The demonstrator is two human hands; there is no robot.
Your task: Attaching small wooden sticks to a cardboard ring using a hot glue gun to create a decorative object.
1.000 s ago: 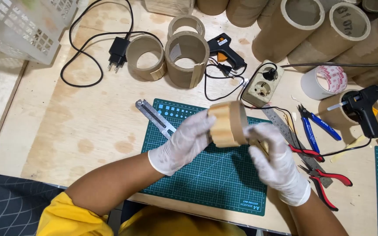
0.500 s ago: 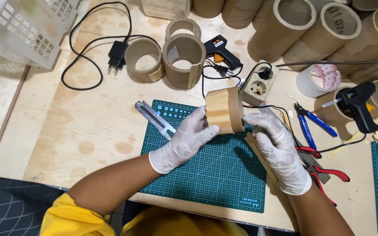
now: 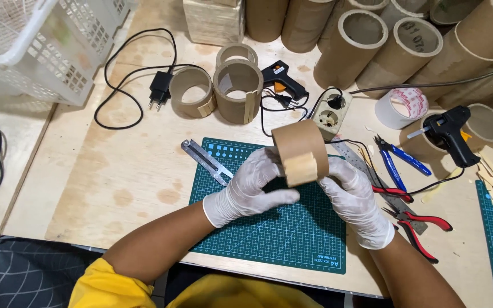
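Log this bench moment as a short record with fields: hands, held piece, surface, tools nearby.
left hand: gloved, grip on the cardboard ring
right hand: gloved, supports the ring from the other side
held piece: short ring with pale wooden slats on its side, raised above the green cutting mat
near left: metal utility knife
near right: blue pliers, red pliers
behind: black glue gun

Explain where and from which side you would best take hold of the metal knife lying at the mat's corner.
Take the knife by its long straight handle, from above, fingers pinching its two long edges. It lies flat and slanted, partly on the green mat, with bare tabletop to its left, so that side is likely easiest. Its blade end cannot be told.
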